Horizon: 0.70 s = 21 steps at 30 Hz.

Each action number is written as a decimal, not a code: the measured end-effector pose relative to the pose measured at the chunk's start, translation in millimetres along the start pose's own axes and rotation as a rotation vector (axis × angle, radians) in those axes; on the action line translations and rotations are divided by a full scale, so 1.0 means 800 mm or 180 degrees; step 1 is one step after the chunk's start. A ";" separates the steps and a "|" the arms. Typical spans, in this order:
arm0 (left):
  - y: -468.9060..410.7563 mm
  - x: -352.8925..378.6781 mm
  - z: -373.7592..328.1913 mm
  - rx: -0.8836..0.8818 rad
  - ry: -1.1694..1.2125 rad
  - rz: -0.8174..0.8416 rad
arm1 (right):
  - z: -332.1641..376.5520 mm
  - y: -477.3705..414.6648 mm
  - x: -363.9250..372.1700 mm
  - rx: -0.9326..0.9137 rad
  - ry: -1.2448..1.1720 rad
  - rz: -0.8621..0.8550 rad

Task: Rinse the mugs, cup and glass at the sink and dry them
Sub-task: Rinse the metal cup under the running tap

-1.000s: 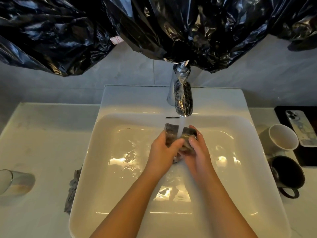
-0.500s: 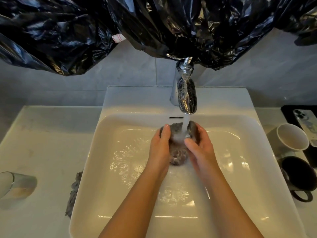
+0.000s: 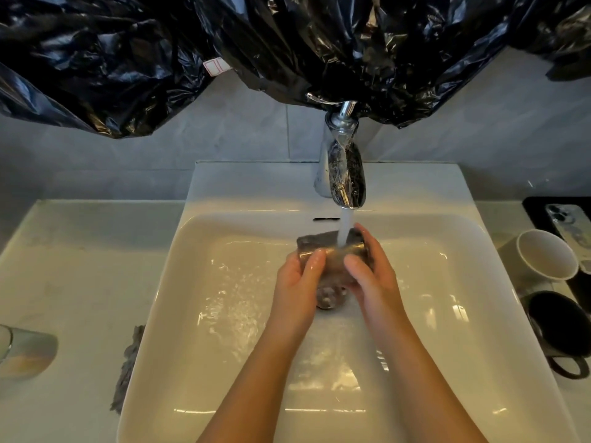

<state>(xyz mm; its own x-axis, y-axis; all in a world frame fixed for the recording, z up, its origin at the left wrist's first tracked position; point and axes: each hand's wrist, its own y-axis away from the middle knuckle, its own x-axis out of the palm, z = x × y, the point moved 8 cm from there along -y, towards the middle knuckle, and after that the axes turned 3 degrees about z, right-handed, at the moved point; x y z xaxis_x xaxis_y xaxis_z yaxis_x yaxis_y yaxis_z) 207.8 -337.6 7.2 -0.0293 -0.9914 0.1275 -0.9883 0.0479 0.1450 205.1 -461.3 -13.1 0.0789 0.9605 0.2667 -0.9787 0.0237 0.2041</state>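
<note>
Left hand and right hand are clamped together on a grey cloth under the tap stream. Judged a preparatory step. White mug and dark mug stand well right of the grip and the glass lies far left, all on the worktop. The next move calls for fetching one.

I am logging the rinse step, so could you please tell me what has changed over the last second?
The left hand and right hand worked the grey cloth under the stream: bunched up half a second ago, now spread wider. Neither let go. Tap running, white mug, black mug and glass unmoved.
</note>
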 end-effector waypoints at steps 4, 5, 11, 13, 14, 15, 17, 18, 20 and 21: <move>0.011 0.021 -0.004 0.0319 -0.0532 0.0742 | -0.003 0.000 -0.008 0.0101 0.0203 -0.0310; 0.012 0.022 -0.001 0.0344 -0.0579 0.0805 | -0.005 -0.001 -0.008 0.0136 0.0215 -0.0329; -0.004 -0.002 0.017 -0.0273 0.0296 -0.0064 | -0.010 -0.001 -0.003 0.0166 -0.0603 0.0043; -0.009 -0.004 0.034 -0.0621 0.0968 -0.0187 | -0.006 0.000 0.000 0.0045 -0.0490 0.0167; -0.011 -0.007 0.043 -0.0726 0.1117 -0.0259 | -0.003 0.001 0.000 -0.0008 -0.0366 0.0159; -0.011 -0.008 0.048 -0.0801 0.1210 -0.0277 | 0.000 0.001 -0.001 -0.0058 -0.0234 0.0098; -0.010 -0.008 0.057 -0.0952 0.1311 -0.0319 | 0.006 0.002 -0.001 -0.0211 0.0055 -0.0013; -0.009 -0.009 0.061 -0.1045 0.1334 -0.0373 | 0.009 0.003 0.001 -0.0277 0.0184 -0.0049; -0.005 -0.006 0.070 -0.1299 0.1571 -0.0352 | 0.016 0.005 0.005 -0.0399 0.0349 -0.0067; -0.004 -0.003 0.074 -0.1412 0.1751 -0.0319 | 0.019 0.006 0.007 -0.0451 0.0400 -0.0032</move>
<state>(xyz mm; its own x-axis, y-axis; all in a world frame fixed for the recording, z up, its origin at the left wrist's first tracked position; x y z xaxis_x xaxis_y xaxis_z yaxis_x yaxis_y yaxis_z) 202.1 -342.3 -51.8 0.2539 -0.7941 0.5522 -0.8246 0.1207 0.5527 203.4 -460.2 3.6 0.0731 0.9869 0.1438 -0.9956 0.0637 0.0692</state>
